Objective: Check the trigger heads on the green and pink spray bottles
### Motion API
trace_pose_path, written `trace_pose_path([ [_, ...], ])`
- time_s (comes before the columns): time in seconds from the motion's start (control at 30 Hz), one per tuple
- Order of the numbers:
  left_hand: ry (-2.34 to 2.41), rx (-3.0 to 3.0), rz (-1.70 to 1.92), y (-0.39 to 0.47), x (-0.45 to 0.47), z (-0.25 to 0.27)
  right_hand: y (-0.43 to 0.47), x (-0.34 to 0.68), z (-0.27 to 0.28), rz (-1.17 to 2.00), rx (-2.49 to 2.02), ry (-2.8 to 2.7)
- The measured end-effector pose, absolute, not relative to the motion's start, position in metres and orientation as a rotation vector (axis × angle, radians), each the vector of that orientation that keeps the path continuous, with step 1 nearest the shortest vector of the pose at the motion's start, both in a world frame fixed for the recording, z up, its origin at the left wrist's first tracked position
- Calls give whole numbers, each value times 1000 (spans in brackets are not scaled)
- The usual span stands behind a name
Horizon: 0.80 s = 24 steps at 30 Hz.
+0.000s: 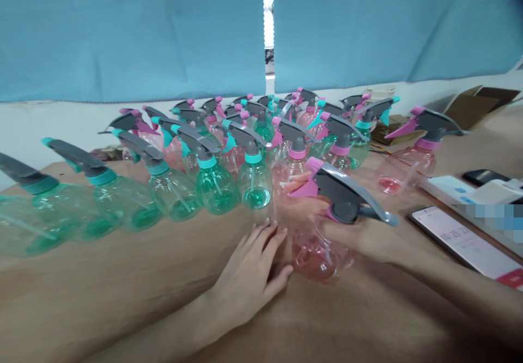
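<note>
One pink spray bottle, close quarters

What worries me most is the crowding. My right hand reaches in behind the bottle, which hides part of it, so I cannot tell whether those fingers are clamped on it or merely pass behind. If my hold is only partial, the smooth, rounded body could slip or tip. A sideways swing could bump the green bottles, packed so tightly that one knock might run along the row. My right forearm could brush the phone if I pull back carelessly. My left hand, apart from the right, seems to rest on the bench, fingers loosely spread and holding nothing; its thumb is just beside the bottle and could nudge it.

The bottle is in front of the crowd, just right of my left hand; whether its base meets the bench I cannot tell. Its body is clear, tinted pink, under a dark grey spray head with a pink trigger and a long, shiny lever.
</note>
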<state>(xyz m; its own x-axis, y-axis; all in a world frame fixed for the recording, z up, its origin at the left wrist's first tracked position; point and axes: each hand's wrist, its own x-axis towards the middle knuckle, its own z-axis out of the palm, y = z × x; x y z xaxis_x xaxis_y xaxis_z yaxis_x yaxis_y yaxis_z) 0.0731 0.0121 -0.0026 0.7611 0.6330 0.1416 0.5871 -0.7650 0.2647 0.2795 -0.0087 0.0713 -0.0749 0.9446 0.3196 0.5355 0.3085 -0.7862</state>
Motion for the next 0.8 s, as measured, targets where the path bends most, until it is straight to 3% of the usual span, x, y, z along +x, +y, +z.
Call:
trace_pose_path([
  [0.57,970,2733,338,12,74,-1,-4,289,51,449,-1380,-1853],
  [0.8,979,2742,293,12,75,0,-6,284,56,665,-1253,-1788],
])
